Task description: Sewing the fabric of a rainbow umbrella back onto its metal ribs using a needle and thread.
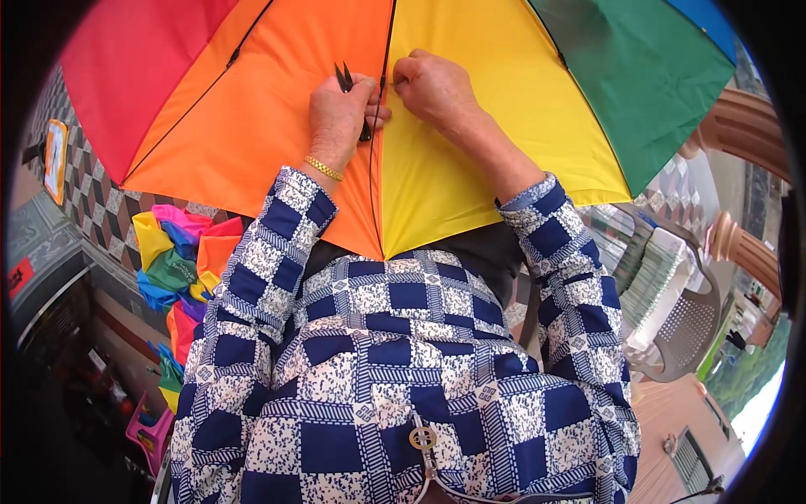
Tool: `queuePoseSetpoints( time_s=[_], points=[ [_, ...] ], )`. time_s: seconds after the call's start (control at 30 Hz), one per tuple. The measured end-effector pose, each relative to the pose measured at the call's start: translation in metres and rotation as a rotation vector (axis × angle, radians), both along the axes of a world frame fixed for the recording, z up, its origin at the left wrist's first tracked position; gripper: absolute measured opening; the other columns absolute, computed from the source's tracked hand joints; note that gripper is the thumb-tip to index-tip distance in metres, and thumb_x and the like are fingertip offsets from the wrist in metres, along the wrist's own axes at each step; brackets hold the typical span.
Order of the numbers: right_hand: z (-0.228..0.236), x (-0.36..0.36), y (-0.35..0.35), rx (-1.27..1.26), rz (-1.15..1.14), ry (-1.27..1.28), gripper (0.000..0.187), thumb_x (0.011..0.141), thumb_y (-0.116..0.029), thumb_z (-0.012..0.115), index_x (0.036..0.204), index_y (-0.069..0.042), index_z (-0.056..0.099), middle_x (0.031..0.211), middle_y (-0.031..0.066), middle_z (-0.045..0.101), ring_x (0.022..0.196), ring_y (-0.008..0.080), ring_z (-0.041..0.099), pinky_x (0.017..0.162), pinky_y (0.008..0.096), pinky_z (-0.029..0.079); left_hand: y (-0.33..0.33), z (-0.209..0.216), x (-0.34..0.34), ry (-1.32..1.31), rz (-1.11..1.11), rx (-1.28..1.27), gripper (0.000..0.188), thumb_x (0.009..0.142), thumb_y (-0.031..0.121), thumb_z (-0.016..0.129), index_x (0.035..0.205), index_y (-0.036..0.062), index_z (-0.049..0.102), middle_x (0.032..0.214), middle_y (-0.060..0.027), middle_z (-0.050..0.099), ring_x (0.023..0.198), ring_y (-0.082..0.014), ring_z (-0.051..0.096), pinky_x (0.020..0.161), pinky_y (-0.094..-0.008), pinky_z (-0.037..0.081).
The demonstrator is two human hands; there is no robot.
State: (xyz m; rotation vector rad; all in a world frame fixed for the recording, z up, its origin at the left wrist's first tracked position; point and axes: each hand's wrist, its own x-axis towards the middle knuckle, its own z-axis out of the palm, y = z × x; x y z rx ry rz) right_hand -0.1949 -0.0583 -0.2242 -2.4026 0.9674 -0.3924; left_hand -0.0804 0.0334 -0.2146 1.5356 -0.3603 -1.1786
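A rainbow-coloured umbrella (495, 160) is spread open across my lap, its inner side with the dark ribs facing me. My left hand (334, 122) is closed around small black thread snips (344, 78); their pointed blades stick up past the fingers. Its fingertips also reach the thin black rib (375, 168) along the seam between the orange and yellow panels. Just right of that rib, over the yellow panel, my right hand (435, 86) is closed in a pinch. Whatever sits between those fingertips is hidden or too fine to make out.
Bunched multicoloured fabric (174, 267) lies at my left, above a pink basket (149, 433). On the right, a grey plastic chair (688, 323) carries a stack of pale, thin items (655, 286). Reddish-brown turned pillars (747, 130) stand beyond it.
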Motion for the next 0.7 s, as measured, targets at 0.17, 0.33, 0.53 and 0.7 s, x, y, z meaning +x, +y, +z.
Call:
queuePoseSetpoints(
  time_s=[0.17, 0.33, 0.53, 0.7],
  points=[
    [0.026, -0.034, -0.024, 0.253, -0.183, -0.084, 0.010, 0.081, -0.014, 0.057, 0.080, -0.006, 0.063, 0.079, 0.0097, 0.061, 0.074, 0.0249, 0.061, 0.066, 0.0364, 0.050, 0.006, -0.001, 0.002, -0.094, 0.035, 0.048, 0.013, 0.086, 0.010, 0.053, 0.090, -0.0026, 0.051, 0.070, -0.0091, 0.057, 0.053, -0.0190, 0.062, 0.043, -0.0272, 0.048],
    [0.019, -0.065, -0.039, 1.297, -0.418, -1.196, 0.012, 0.090, -0.012, 0.048, 0.089, -0.004, 0.057, 0.079, 0.0063, 0.062, 0.072, 0.0204, 0.062, 0.067, 0.0373, 0.051, 0.003, -0.002, 0.005, 0.050, 0.044, 0.000, 0.015, 0.086, 0.010, 0.052, 0.093, -0.0029, 0.051, 0.073, -0.0096, 0.058, 0.056, -0.0187, 0.063, 0.045, -0.0277, 0.049],
    [0.025, -0.082, -0.032, 1.334, -0.193, -1.534, 0.009, 0.092, -0.010, 0.047, 0.096, -0.004, 0.054, 0.079, 0.0063, 0.061, 0.068, 0.0178, 0.060, 0.069, 0.0371, 0.051, 0.000, -0.006, 0.008, 0.102, -0.082, 0.002, 0.021, 0.088, 0.011, 0.052, 0.104, -0.0024, 0.054, 0.077, -0.0101, 0.061, 0.061, -0.0181, 0.063, 0.053, -0.0288, 0.052],
    [0.039, -0.073, -0.005, 1.142, -0.256, -0.923, 0.015, 0.087, -0.016, 0.056, 0.083, -0.003, 0.061, 0.076, 0.0068, 0.063, 0.065, 0.0179, 0.062, 0.063, 0.0317, 0.051, 0.001, -0.011, 0.011, 0.082, -0.129, 0.010, 0.024, 0.086, 0.010, 0.051, 0.104, -0.0048, 0.056, 0.077, -0.0114, 0.063, 0.058, -0.0166, 0.063, 0.051, -0.0267, 0.050]
  ],
)
